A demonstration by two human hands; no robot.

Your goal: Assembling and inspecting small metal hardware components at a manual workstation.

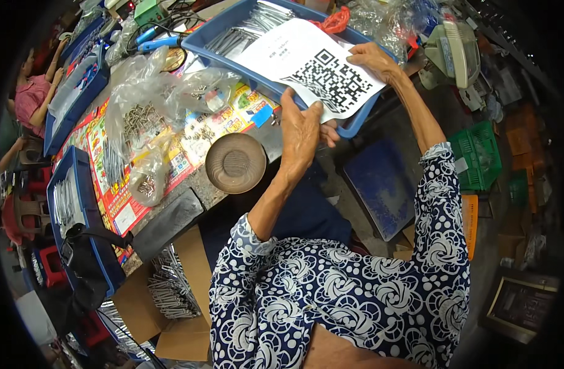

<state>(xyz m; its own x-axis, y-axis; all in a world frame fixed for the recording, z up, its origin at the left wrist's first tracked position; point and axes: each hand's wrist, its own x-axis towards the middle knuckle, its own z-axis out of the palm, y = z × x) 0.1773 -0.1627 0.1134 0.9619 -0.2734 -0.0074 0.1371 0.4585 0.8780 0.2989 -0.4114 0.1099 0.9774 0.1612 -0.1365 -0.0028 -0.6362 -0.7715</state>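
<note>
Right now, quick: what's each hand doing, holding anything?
Left hand: closed, holding the printed sheet's lower edge.
Right hand: closed, holding its right edge.

This is a small-parts workshop: a blue tray holds slim metal rods, a clear bag small metal pieces, a cardboard box silvery parts (and a co-worker is nearby).

Left hand: thumb extended. Right hand: farther forward, turned inward. Forearms outstretched (both bare below the elbow).
</note>
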